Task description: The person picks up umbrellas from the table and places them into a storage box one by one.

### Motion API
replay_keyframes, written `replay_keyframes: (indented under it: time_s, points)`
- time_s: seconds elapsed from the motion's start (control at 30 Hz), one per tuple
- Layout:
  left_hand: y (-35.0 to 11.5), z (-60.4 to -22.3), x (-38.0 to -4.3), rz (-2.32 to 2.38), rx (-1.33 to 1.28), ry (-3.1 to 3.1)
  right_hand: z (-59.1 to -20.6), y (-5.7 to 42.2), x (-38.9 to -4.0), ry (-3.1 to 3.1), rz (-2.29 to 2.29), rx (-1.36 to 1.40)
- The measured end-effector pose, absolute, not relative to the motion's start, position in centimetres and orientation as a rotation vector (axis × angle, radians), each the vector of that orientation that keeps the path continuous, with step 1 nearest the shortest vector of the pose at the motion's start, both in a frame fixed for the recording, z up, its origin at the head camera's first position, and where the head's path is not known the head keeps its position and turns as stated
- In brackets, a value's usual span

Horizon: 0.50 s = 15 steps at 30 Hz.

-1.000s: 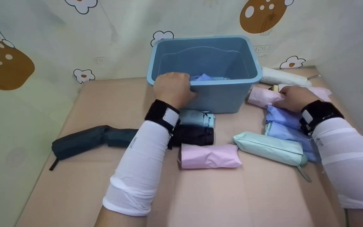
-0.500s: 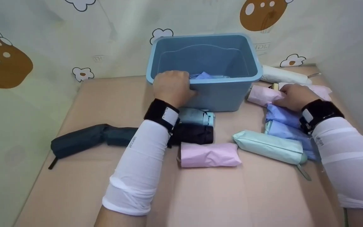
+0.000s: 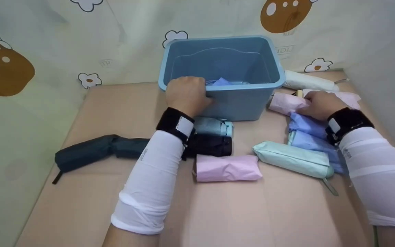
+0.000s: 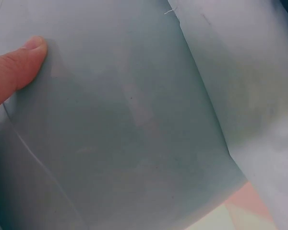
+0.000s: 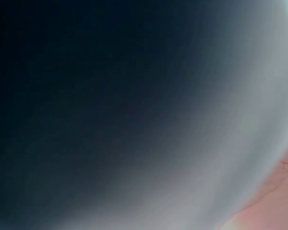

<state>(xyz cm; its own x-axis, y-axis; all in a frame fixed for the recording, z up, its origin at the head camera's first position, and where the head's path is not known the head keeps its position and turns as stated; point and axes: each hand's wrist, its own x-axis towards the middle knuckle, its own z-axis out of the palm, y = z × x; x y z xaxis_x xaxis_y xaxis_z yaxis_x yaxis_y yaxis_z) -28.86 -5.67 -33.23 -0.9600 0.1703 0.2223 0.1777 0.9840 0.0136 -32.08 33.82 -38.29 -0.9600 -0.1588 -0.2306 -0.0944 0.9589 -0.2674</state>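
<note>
My left hand [image 3: 186, 96] grips the front rim of a blue plastic bin [image 3: 242, 103], near its left corner. In the left wrist view the thumb [image 4: 26, 67] lies against the bin's smooth wall. Over at the right, my right hand [image 3: 321, 104] holds a pink folded umbrella [image 3: 286, 103], with thumb and fingers around its middle. Just in front of that hand lie two blue folded umbrellas [image 3: 305, 124], partly covered by the wrist. Inside the bin a bit of blue-violet fabric [image 3: 221, 81] shows. A dark blur fills most of the right wrist view.
A white folded umbrella [image 3: 309, 81] lies behind the right hand. A mint one [image 3: 291, 159] and a lilac one [image 3: 228, 168] lie nearer the front. Beside the left forearm are a black umbrella [image 3: 211, 145], a light-blue one [image 3: 209, 127] and dark green ones [image 3: 86, 152].
</note>
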Motion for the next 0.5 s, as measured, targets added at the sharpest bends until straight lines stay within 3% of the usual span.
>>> replay_keyframes:
  time_s: [0.5]
  points:
    - [-5.64, -33.48, -28.79, -0.058, -0.267, -2.867, -38.52, 33.98, -32.16, 2.852, -0.377, -0.182]
